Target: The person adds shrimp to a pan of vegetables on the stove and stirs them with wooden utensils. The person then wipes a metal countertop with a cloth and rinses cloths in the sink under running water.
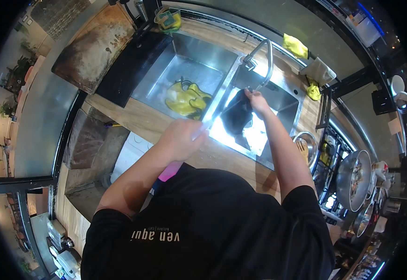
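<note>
My left hand (182,140) is closed in a fist around a long utensil with a pale, see-through shaft and a pink end (170,171), in front of the sinks. What kind of utensil it is does not show clearly. Over the right sink basin (285,100), my right hand (258,102) grips the upper edge of a black object (237,113), whose exact kind I cannot make out. It is tilted under the curved metal faucet (270,56). Bright glare fills the basin below it.
Yellow-and-black rubber gloves (187,99) lie in the left basin (152,88). A black board (131,70) and a stained tray (94,46) stand left. Yellow cloths (295,45) lie behind the faucet. A metal bowl (312,144) and a large pan (354,181) with food are right.
</note>
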The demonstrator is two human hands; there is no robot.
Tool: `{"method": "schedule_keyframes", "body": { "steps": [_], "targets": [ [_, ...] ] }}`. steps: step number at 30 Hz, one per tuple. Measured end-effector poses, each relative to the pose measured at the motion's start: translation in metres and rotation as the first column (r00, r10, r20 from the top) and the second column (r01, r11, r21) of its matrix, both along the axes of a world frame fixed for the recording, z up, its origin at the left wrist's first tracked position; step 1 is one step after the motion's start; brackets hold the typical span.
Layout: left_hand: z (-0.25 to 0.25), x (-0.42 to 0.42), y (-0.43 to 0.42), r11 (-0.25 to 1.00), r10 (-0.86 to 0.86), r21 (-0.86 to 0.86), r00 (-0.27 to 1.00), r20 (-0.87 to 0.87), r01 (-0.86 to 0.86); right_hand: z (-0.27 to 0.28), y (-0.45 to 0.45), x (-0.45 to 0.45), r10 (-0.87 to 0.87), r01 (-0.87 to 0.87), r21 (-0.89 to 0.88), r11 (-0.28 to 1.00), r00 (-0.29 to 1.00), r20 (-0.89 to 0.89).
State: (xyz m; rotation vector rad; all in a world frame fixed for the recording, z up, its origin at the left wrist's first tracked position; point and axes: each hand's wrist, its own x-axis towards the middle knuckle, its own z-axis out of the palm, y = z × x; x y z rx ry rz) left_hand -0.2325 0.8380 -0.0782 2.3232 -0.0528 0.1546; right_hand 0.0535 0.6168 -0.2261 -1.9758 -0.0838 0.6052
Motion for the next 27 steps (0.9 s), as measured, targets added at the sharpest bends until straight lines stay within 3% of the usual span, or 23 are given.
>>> {"method": "schedule_keyframes", "body": {
  "steps": [2,4,8,10,14,16,18,20,21,23,27],
  "targets": [
    [0.002,0.002,0.000,1.000,0.007,0.005,1.000,-0.010,-0.007,0.009,0.002,0.014,0.018,-0.015,-0.120,0.993,1.000,0.024],
    [0.008,0.002,-0.001,1.000,-0.013,0.025,0.999,-0.042,0.014,0.014,0.002,0.028,0.347,-0.226,-0.446,0.866,0.913,0.212],
    [0.009,0.004,-0.004,0.999,0.016,-0.030,0.998,0.060,-0.014,0.064,0.010,0.006,0.415,-0.289,-0.516,0.806,0.898,0.145],
    [0.013,0.003,-0.004,1.000,-0.019,-0.013,1.000,0.010,0.019,0.060,0.009,0.001,0.544,-0.123,-0.678,0.725,0.707,0.453],
    [0.013,0.000,-0.003,0.998,-0.019,0.054,1.000,-0.001,0.019,0.066,0.009,0.008,0.471,-0.117,-0.577,0.808,0.717,0.514],
    [0.015,-0.002,-0.004,0.999,0.013,0.040,0.998,0.066,-0.016,0.070,0.011,0.006,0.233,-0.023,-0.425,0.905,0.863,0.448],
    [0.016,-0.004,-0.003,0.999,0.014,0.046,0.999,0.041,-0.016,0.064,0.007,0.009,0.165,-0.017,-0.333,0.943,0.893,0.419],
    [0.017,-0.007,-0.001,0.999,0.018,0.051,1.000,0.018,-0.019,0.057,0.008,0.009,-0.067,0.071,-0.008,0.997,0.971,0.229],
    [0.018,-0.008,-0.001,0.999,0.023,0.049,1.000,-0.014,-0.022,0.057,0.005,0.012,-0.066,0.070,-0.010,0.997,0.971,0.228],
    [0.016,-0.010,-0.001,0.999,0.027,0.045,0.999,-0.046,-0.025,0.060,0.000,0.015,0.064,-0.065,0.012,0.998,0.996,0.055],
    [0.002,-0.010,0.002,0.999,0.029,0.021,0.999,0.039,-0.030,0.070,0.002,0.006,0.109,-0.106,-0.047,0.993,0.991,0.082]
  ]
}}
